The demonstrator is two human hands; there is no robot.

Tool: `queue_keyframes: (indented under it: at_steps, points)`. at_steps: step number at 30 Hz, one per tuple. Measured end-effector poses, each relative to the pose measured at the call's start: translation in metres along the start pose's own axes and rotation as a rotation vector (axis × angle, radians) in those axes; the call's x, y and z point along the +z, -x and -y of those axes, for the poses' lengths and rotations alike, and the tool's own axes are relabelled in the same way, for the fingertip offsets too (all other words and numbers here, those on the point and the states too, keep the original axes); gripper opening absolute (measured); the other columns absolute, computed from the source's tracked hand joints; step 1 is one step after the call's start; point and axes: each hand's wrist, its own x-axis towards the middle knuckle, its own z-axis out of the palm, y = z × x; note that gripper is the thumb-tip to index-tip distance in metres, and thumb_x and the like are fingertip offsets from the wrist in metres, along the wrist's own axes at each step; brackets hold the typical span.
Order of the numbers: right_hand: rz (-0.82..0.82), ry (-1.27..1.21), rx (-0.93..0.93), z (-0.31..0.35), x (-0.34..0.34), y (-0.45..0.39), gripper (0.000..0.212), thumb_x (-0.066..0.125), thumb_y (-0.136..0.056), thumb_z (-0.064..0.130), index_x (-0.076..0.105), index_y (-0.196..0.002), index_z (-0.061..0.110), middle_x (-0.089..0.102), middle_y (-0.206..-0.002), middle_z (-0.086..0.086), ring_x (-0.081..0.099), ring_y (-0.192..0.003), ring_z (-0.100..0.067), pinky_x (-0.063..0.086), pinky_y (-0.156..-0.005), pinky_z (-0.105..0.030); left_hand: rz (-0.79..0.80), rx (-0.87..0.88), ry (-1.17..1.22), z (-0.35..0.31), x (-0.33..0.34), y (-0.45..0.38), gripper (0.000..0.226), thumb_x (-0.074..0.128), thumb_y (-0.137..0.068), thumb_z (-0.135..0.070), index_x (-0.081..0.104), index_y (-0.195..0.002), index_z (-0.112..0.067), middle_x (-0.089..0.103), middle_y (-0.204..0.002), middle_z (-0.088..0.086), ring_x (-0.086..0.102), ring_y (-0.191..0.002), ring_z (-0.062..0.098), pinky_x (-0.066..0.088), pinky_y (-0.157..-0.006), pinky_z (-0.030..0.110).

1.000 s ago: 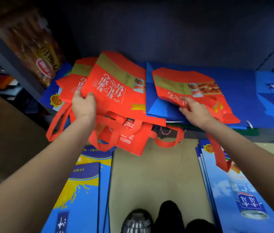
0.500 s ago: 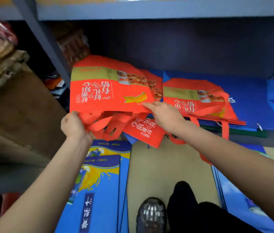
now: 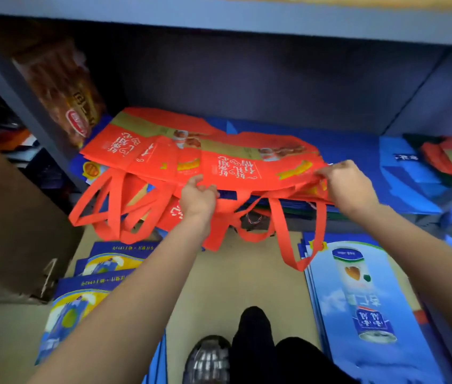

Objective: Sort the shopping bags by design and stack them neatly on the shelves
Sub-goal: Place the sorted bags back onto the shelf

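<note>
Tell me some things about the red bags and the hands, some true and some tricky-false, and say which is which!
1. Both hands hold the red bag on top. True: the left hand grips its near edge and the right hand pinches its right corner; the top red bag is between them.
2. The red bags lie on the floor. False: they lie on the shelf, over blue bags.
3. Red handles hang down off the shelf front. True.
4. The bags on the floor are green. False: the floor bags are mostly blue.
5. The person is barefoot. False: a shiny shoe shows.
</note>
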Motion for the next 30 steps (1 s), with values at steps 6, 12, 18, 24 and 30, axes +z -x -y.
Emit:
queue_keyframes:
  at_steps: [6, 12, 18, 24, 30]
  points:
    - [0.207, -0.284, -0.193, 0.048, 0.04, -0.016, 0.064, 0.053, -0.092, 0.04, 0.021, -0.147, 0.034, 0.026, -0.15, -0.009, 0.026, -0.134, -0.035, 0.029, -0.108, -0.049, 0.019, 0.201, -0.631, 0.012, -0.006, -0.018, 0.031, 0.047, -0.093, -0.015, 0.059, -0.121, -0.014, 0.062, -0.119, 0.013, 0.054, -0.114, 0.031, 0.04, -0.093, 0.036]
    - [0.352, -0.127, -0.181, 0.089, 0.077, -0.034, 0.072, 0.049, -0.087, 0.058, 0.009, -0.145, 0.046, 0.014, -0.155, -0.005, 0.019, -0.138, -0.036, 0.024, -0.108, -0.054, 0.156, 0.612, -1.435, 0.025, -0.054, -0.052, 0.059, 0.055, -0.09, -0.031, 0.03, -0.143, -0.026, 0.035, -0.143, 0.002, 0.03, -0.132, 0.024, 0.023, -0.107, 0.04]
    - [0.303, -0.069, -0.094, 0.064, 0.098, -0.02, 0.071, 0.043, -0.089, 0.058, 0.006, -0.147, 0.041, 0.011, -0.155, 0.0, 0.013, -0.14, -0.035, 0.022, -0.11, -0.055, 0.33, 0.682, -1.669, 0.025, -0.04, -0.083, 0.071, 0.055, -0.091, -0.031, 0.014, -0.148, -0.021, 0.015, -0.155, 0.005, 0.013, -0.143, 0.023, 0.015, -0.114, 0.039]
    - [0.394, -0.168, -0.136, 0.06, 0.094, -0.022, 0.088, 0.053, -0.077, 0.068, 0.003, -0.146, 0.045, 0.005, -0.157, -0.002, 0.006, -0.142, -0.036, 0.015, -0.111, -0.058, 0.429, 0.535, -1.295, 0.006, -0.044, -0.095, 0.047, 0.047, -0.097, -0.026, 0.037, -0.143, -0.021, 0.047, -0.14, 0.014, 0.043, -0.128, 0.032, 0.035, -0.102, 0.035]
    - [0.493, -0.316, -0.106, 0.057, 0.082, -0.021, 0.098, 0.059, -0.07, 0.069, 0.003, -0.146, 0.044, -0.004, -0.158, -0.002, -0.005, -0.144, -0.034, 0.005, -0.112, -0.055, -0.06, 0.724, -0.903, -0.013, -0.039, -0.069, 0.032, 0.04, -0.1, -0.02, 0.055, -0.128, -0.019, 0.064, -0.112, 0.023, 0.057, -0.103, 0.043, 0.041, -0.085, 0.044]
